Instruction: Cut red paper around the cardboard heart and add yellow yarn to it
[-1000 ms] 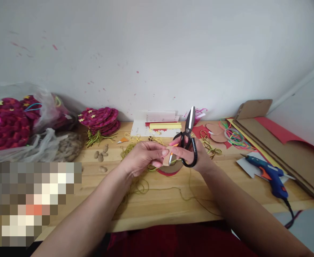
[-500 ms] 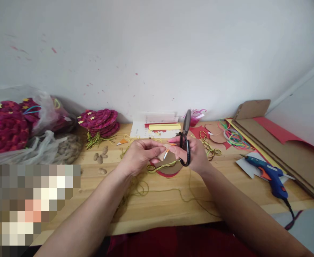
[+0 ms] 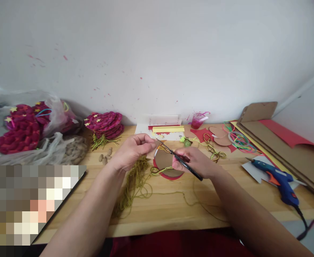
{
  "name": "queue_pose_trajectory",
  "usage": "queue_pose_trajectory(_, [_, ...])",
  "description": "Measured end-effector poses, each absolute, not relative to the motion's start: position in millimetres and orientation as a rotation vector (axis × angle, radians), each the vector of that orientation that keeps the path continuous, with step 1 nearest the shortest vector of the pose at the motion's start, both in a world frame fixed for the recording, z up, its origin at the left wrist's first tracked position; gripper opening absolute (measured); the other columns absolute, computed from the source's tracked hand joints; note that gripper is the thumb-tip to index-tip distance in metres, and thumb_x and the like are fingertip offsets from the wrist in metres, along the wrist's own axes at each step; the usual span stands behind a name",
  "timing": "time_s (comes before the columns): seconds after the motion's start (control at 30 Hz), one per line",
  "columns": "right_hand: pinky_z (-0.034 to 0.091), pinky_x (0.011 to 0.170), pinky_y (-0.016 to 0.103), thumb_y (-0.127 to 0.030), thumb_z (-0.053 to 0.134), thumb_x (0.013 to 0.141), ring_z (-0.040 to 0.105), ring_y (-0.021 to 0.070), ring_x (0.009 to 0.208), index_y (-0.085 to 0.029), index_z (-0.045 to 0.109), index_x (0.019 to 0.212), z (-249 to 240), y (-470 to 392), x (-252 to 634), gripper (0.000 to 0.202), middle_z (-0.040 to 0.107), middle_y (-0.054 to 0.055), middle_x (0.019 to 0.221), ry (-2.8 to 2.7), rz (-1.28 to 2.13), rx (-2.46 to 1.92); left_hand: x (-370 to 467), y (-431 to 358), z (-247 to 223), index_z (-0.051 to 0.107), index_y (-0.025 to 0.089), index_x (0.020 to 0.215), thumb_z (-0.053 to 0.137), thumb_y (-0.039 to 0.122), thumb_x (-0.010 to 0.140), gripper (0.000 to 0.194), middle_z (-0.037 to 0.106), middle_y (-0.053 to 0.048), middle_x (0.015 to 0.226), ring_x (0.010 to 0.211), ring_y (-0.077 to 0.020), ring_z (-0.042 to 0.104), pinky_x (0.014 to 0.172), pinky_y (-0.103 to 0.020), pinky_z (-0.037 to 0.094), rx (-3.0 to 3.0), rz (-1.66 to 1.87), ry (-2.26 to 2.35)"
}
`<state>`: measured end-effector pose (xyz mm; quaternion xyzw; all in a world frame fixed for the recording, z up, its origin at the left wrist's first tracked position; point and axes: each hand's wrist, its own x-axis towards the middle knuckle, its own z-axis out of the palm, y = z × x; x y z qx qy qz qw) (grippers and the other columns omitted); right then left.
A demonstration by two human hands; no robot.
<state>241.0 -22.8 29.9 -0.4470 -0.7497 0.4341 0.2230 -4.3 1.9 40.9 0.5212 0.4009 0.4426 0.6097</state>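
My right hand (image 3: 192, 161) grips black-handled scissors (image 3: 182, 161), whose blades point up and left toward my other hand. With thumb and fingers pinched together, my left hand (image 3: 135, 151) is close to the blade tip; what it holds is too small to make out. Below and between the hands lies a round brown cardboard disc (image 3: 169, 162) with a red rim. Olive-green yarn (image 3: 132, 187) is heaped under my left forearm, and loose strands trail across the table.
At right lie a blue glue gun (image 3: 276, 175) and cardboard sheets (image 3: 277, 150). A cup of pink liquid (image 3: 196, 123) stands by the wall. Left are stacked magenta discs (image 3: 106, 123), peanuts (image 3: 104, 157) and plastic bags (image 3: 52, 121). Yellow paper strips (image 3: 169, 129) lie at the back.
My hands have moved apart. The scissors have swung from upright to slanting, with their tip near my left fingers. The small orange-and-white piece between the hands no longer shows clearly.
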Motion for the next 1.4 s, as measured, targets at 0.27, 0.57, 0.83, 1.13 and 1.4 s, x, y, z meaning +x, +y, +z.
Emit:
queue_pose_trajectory(0.27, [0.032, 0.057, 0.026, -0.054, 0.071, 0.082, 0.046, 0.0135, 0.062, -0.017, 0.062, 0.072, 30, -21, 243, 0.039, 0.054, -0.002, 0.067, -2.141, 1.217, -1.237, -10, 2, 39, 0.063, 0.013, 0.067, 0.087, 0.025, 0.062, 0.028, 0.067, 0.000, 0.071, 0.058, -0.0073, 0.052, 0.054, -0.020, 0.036, 1.198, 0.921, 0.885])
queue_pose_trajectory(0.57, [0.030, 0.057, 0.026, -0.060, 0.069, 0.081, 0.044, 0.0134, 0.061, -0.018, 0.059, 0.073, 31, -22, 240, 0.044, 0.051, -0.002, 0.066, -2.159, 1.216, -1.264, -10, 4, 38, 0.064, 0.014, 0.070, 0.087, 0.026, 0.061, 0.028, 0.060, 0.003, 0.060, 0.052, -0.0063, 0.048, 0.051, -0.019, 0.033, 1.193, 0.922, 0.902])
queue_pose_trajectory(0.83, [0.028, 0.059, 0.026, -0.053, 0.069, 0.083, 0.037, 0.0122, 0.063, -0.019, 0.052, 0.071, 30, -23, 239, 0.040, 0.042, -0.004, 0.067, -2.160, 1.236, -1.256, -10, 3, 39, 0.065, 0.013, 0.070, 0.085, 0.024, 0.061, 0.025, 0.062, 0.001, 0.062, 0.053, -0.0066, 0.050, 0.052, -0.019, 0.036, 1.238, 0.906, 0.910])
queue_pose_trajectory(1.13, [0.020, 0.058, 0.027, -0.051, 0.069, 0.084, 0.026, 0.0108, 0.063, -0.021, 0.037, 0.066, 24, -22, 237, 0.048, 0.026, -0.005, 0.068, -2.125, 1.255, -1.259, -13, 6, 40, 0.066, 0.013, 0.069, 0.085, 0.023, 0.059, 0.024, 0.062, 0.001, 0.061, 0.051, -0.0068, 0.050, 0.050, -0.019, 0.036, 1.220, 0.900, 0.891])
queue_pose_trajectory(1.4, [0.019, 0.054, 0.026, -0.055, 0.068, 0.085, 0.027, 0.0099, 0.058, -0.020, 0.035, 0.062, 40, -35, 207, 0.052, 0.028, -0.006, 0.062, -2.182, 1.249, -1.288, -36, -18, 47, 0.064, 0.013, 0.064, 0.089, 0.028, 0.055, 0.031, 0.058, 0.002, 0.056, 0.049, -0.0061, 0.046, 0.049, -0.019, 0.033, 1.111, 0.968, 0.963])
